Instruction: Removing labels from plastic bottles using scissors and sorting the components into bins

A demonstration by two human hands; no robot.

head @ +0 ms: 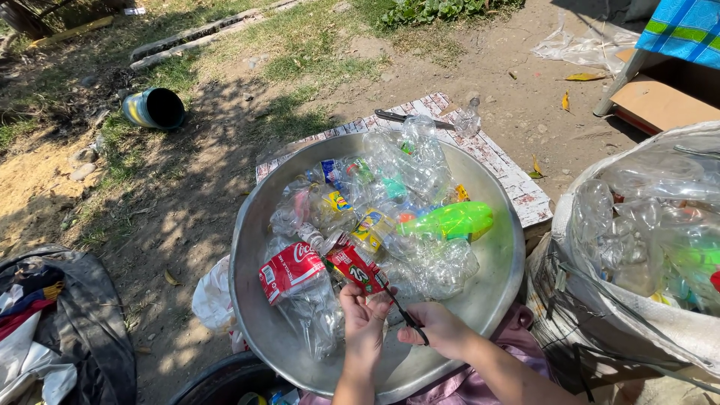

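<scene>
At the near rim of a wide metal basin (255, 225), the person's two hands work close together. The left hand (365, 319) has its grip clamped on a clear plastic bottle with a red label (356, 268), holding it by the label end over the basin's bare bottom. The right hand (441, 328) has its grip closed on a pair of dark scissors (405, 315), whose blades point up toward the red label and seem to touch its edge.

Just left of that bottle lies another clear bottle with a red wrapper (291, 271). Behind both, the basin holds a heap of crushed clear bottles, with a bright green bottle (450, 220) lying on its side toward the right.

The basin rests on a low white-painted table (517, 184). On the table's far end lie a dark knife (405, 118) and a small clear bottle (468, 120) beside it.

To the right stands a big white sack (675, 330) stuffed with clear bottles. To the left, a pile of dark cloth (90, 315) lies on the dirt ground. Farther off, a dark bucket (154, 109) lies tipped on the grass.
</scene>
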